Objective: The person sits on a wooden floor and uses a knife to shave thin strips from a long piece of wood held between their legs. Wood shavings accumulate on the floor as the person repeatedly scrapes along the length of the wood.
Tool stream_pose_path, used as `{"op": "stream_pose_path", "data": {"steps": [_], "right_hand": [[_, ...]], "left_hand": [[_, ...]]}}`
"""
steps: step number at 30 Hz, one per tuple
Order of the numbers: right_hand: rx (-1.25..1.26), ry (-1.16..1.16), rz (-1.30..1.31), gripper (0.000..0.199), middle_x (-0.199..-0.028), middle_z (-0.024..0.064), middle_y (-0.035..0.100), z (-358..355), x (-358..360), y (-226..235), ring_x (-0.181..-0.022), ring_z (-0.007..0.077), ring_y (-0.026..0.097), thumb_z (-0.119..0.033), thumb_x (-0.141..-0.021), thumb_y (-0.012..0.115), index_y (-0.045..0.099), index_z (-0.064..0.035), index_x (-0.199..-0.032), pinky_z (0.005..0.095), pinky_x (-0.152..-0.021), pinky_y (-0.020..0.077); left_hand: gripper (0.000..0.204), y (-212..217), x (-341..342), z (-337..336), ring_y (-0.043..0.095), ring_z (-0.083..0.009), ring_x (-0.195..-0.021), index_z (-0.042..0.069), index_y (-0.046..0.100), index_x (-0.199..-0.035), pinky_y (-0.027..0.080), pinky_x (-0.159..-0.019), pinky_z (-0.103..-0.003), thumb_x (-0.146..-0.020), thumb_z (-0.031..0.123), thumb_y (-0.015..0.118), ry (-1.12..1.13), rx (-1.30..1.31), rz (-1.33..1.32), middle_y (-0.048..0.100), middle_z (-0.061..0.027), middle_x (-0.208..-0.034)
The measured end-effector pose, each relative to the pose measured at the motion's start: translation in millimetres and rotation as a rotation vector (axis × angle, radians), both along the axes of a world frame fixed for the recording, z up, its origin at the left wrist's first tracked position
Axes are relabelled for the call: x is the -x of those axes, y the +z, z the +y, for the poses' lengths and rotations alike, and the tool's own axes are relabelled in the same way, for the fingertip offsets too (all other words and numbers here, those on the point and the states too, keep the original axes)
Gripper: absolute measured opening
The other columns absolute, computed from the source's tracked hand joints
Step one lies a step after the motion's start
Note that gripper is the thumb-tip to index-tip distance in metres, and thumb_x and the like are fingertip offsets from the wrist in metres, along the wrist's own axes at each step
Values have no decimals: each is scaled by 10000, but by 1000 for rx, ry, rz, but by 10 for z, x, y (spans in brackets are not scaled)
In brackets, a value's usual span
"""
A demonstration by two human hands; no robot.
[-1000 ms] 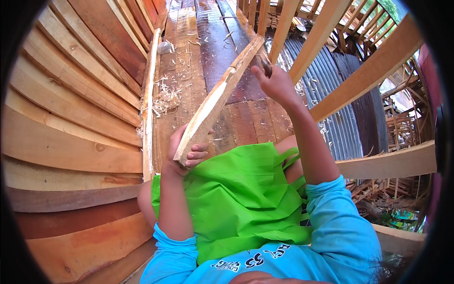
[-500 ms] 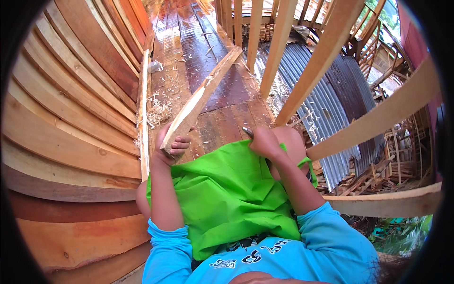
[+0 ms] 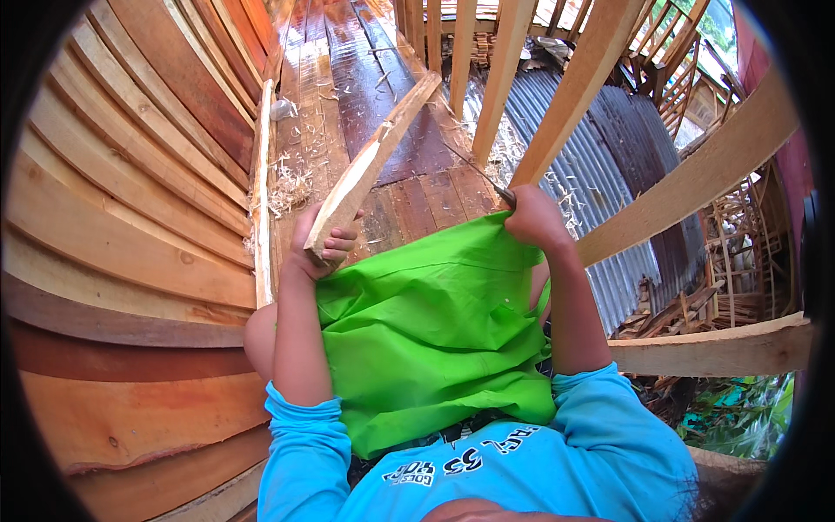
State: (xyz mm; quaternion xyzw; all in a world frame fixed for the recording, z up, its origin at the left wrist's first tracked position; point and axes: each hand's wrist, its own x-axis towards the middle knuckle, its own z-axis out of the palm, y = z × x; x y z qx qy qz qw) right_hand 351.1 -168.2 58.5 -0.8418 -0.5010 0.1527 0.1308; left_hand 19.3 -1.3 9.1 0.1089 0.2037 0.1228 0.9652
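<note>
My left hand [image 3: 329,237] is closed around the near end of a long wooden stick [image 3: 365,174] with pale, freshly cut faces. The stick slants away to the right over the plank floor. In my closed right hand [image 3: 537,217] is a knife [image 3: 481,172], its thin dark blade pointing forward and left, apart from the stick. A bright green cloth [image 3: 426,322] lies over my lap. Its upper right corner meets my right hand, and I cannot tell whether the fingers grip it too. The cloth's left edge lies beside my left wrist.
Stacked boards [image 3: 130,200] form a wall on the left. Curly wood shavings [image 3: 289,187] litter the plank floor [image 3: 426,204]. Upright wooden slats [image 3: 570,100] stand close on the right, with corrugated metal sheets [image 3: 600,217] beyond and below them. A crumpled clear plastic piece [image 3: 283,109] lies by the boards.
My right hand has moved up and to the right, pulling or carrying the cloth's corner along, and the knife blade now shows. My left hand and the stick have shifted slightly.
</note>
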Motion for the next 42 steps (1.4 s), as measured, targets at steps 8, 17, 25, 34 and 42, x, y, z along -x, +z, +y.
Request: {"op": "stream_pose_path", "data": {"steps": [8,17,25,34,42], "right_hand": [[-452,-76,294,416,-749,129,619,616,302,779,-737,256,629,-398,-931,528,580,15,-920,384,-645,496],[-770,-23,2009,178,-827,148,463,1771,1563,1633,-570,209,420,-228,-960,340,369,-54,-934,341,-512,338],[-914,71,1545,279,-609,-38,405,1892,1582,402,-459,50,340,-324,-1013,441,501,-68,-919,220,-386,244],[-901,136,827,281,-598,-46,434,1975,924,-446,-545,35,361,-233,-997,516,615,-12,-854,246,-477,288],[-352,439,355,329,-679,154,625,1852,581,-828,-662,295,625,-313,-929,546,653,-16,-838,398,-638,470]], "left_hand": [[546,-199,-87,-69,387,-98,-428,7,467,-1196,337,-328,-231,-932,472,358,37,9,23,407,-9,-612],[550,-176,-93,-75,380,-97,-423,18,475,-1187,332,-329,-233,-941,486,323,47,-28,63,411,-7,-610],[542,-133,12,-19,385,-102,-413,3,479,-1185,328,-313,-230,-948,465,321,96,-34,39,418,-22,-607],[574,-19,27,37,404,-111,-415,-53,440,-1233,334,-285,-229,-961,434,307,103,27,-34,409,-33,-612],[575,-148,54,81,395,-121,-431,-53,438,-1239,351,-297,-249,-962,436,314,64,58,-78,401,-42,-621]]}}
